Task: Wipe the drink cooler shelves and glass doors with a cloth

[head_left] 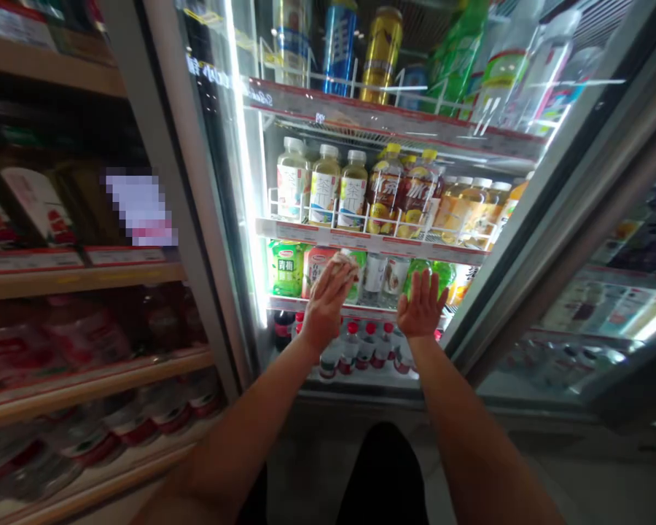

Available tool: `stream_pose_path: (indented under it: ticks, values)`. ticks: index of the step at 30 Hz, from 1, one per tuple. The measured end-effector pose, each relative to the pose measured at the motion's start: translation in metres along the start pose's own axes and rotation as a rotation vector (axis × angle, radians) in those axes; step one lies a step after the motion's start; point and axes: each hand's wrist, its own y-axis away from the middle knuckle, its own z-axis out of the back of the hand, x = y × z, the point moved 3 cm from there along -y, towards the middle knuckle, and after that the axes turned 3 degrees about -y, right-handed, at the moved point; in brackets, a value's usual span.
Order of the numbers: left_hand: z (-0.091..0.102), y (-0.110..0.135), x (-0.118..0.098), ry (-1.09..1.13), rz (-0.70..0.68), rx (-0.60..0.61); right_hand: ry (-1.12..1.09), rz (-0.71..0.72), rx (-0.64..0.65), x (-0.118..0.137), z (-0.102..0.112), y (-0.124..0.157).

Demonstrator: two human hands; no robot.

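A glass cooler door (219,182) stands in front of me. Against its lower middle, my left hand (328,299) presses a crumpled whitish cloth (345,261) under its fingers. To the right, my right hand (420,302) is raised with its palm toward the glass and its fingers stretched out, holding nothing. Whether that palm touches the pane, I cannot tell. Behind the glass, a green drink bottle (287,268) stands left of my left hand. Bottles with red caps (352,343) show below and between the hands.
Tea bottles (323,186) line the shelf above my hands, and cans (383,55) stand higher up. An open wooden shelf (82,281) with packaged drinks runs along the left. The door's metal frame (552,240) slants down the right side. My dark-clothed knee (385,474) is below.
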Motion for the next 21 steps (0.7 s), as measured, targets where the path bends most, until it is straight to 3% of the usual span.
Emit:
stream_pose_path:
  ticks: [3, 8, 14, 21]
  values:
    - [-0.003, 0.003, -0.003, 0.012, -0.003, 0.024, -0.004, -0.011, 0.014, -0.001, -0.001, 0.000]
    - [-0.010, 0.033, -0.017, 0.090, -0.168, 0.225, 0.030, -0.031, 0.050, -0.002, -0.003, 0.001]
    - [0.002, -0.002, 0.000, 0.051, -0.096, 0.071, 0.048, -0.003, 0.005, -0.001, -0.002, 0.001]
    - [-0.002, 0.023, -0.010, 0.071, -0.172, 0.204, 0.014, -0.026, 0.038, -0.001, -0.003, 0.002]
